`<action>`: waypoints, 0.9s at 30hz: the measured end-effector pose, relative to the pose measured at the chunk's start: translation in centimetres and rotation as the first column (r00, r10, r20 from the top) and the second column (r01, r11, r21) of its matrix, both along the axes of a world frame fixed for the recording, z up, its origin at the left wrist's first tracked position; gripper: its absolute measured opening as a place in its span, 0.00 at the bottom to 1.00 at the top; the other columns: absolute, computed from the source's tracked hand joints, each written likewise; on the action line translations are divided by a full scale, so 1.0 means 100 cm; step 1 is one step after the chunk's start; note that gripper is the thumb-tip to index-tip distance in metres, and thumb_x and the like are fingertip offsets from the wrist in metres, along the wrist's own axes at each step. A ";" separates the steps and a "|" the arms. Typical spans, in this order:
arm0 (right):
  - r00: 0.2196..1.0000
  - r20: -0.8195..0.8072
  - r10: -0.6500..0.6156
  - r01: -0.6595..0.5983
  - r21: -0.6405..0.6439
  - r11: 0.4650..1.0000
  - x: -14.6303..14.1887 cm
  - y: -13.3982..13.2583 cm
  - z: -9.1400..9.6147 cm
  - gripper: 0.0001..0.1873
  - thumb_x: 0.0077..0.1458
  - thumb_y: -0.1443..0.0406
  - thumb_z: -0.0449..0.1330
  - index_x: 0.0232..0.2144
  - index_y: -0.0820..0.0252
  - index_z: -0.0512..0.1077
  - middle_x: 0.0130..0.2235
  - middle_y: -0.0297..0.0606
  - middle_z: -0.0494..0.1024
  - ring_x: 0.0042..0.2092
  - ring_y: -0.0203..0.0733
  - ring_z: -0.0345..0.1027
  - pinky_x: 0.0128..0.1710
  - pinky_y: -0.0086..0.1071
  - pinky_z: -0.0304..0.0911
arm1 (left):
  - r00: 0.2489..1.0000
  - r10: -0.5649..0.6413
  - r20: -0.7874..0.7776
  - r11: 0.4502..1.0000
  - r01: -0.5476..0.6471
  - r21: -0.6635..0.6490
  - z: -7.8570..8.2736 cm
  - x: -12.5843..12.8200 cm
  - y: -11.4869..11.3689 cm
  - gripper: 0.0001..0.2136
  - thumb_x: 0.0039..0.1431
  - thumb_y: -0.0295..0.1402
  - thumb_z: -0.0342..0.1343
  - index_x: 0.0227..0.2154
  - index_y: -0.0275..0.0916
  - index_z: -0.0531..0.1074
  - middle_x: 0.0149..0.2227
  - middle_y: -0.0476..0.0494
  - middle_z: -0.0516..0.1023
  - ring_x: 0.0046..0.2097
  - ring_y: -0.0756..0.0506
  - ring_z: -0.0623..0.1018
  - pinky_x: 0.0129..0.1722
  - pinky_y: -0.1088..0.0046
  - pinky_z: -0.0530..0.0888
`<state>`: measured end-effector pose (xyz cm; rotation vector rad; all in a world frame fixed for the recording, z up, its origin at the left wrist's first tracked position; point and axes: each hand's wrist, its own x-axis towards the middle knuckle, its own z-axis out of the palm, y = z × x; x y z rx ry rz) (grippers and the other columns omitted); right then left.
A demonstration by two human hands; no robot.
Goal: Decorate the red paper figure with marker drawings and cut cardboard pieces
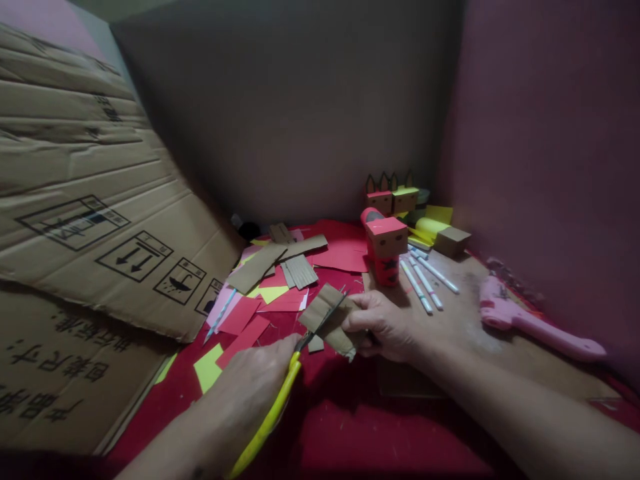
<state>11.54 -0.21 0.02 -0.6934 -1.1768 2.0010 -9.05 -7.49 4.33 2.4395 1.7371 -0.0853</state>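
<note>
Desk [345, 427]: surface red, small scraps scattered on the near part. Left side: cardboard strips [255, 267], red paper [345, 247] and yellow paper [207, 370], partly overlapping; a striped stick [220, 317] lies slanted at their left. Right side: brown board [465, 327], flat, pale patch noted. Board carries markers [417, 285], loosely grouped, and a pink glue gun [537, 328]. Red figure [386, 270] stands upright at its far left corner.

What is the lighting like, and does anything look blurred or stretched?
Head view: dim light, plain grey wall murky; head view: shadow darkens the deep-red work surface below the bare right hand; head view: large printed brown cardboard looks stretched toward the left edge, fine detail soft.
</note>
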 end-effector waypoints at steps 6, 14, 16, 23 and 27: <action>0.999 0.023 -0.048 0.049 -0.017 0.999 -0.002 0.003 -0.001 0.07 0.32 0.69 0.58 0.16 0.57 0.61 0.10 0.24 0.60 0.12 0.25 0.45 0.11 0.22 0.38 | 0.972 -0.026 -0.232 1.000 0.025 -0.006 -0.012 -0.003 0.012 0.14 0.55 0.25 0.44 0.42 0.38 0.69 0.29 0.40 0.79 0.27 0.42 0.76 0.25 0.69 0.61; 0.986 0.111 -0.128 0.135 -0.063 0.989 -0.005 0.018 -0.006 0.11 0.31 0.70 0.58 0.16 0.56 0.57 0.13 0.23 0.59 0.14 0.26 0.46 0.12 0.21 0.37 | 0.985 -0.049 -0.166 0.997 0.038 -0.069 -0.013 -0.002 0.040 0.10 0.55 0.27 0.45 0.36 0.39 0.70 0.30 0.40 0.78 0.30 0.43 0.76 0.27 0.70 0.62; 0.982 0.134 -0.130 0.140 -0.067 0.988 -0.006 0.021 -0.006 0.10 0.31 0.71 0.58 0.17 0.56 0.58 0.13 0.23 0.59 0.14 0.26 0.47 0.12 0.22 0.37 | 0.989 -0.060 -0.138 0.994 0.047 -0.096 -0.016 -0.003 0.046 0.10 0.56 0.28 0.45 0.36 0.39 0.70 0.31 0.40 0.78 0.30 0.44 0.76 0.28 0.70 0.63; 0.971 0.202 -0.128 0.141 -0.054 0.989 -0.003 0.021 -0.005 0.12 0.32 0.71 0.57 0.16 0.56 0.56 0.13 0.24 0.57 0.14 0.27 0.47 0.12 0.23 0.35 | 0.997 -0.027 -0.067 0.994 0.020 -0.105 -0.019 -0.010 0.053 0.08 0.58 0.30 0.45 0.35 0.39 0.69 0.31 0.42 0.77 0.32 0.44 0.75 0.30 0.71 0.64; 0.957 0.259 -0.127 0.138 -0.026 0.990 0.003 0.018 -0.004 0.11 0.32 0.72 0.57 0.15 0.56 0.57 0.13 0.25 0.57 0.14 0.26 0.45 0.12 0.24 0.33 | 0.995 0.029 -0.100 0.994 -0.039 -0.100 -0.008 -0.029 0.050 0.09 0.59 0.31 0.44 0.33 0.40 0.69 0.32 0.40 0.77 0.33 0.43 0.76 0.31 0.70 0.65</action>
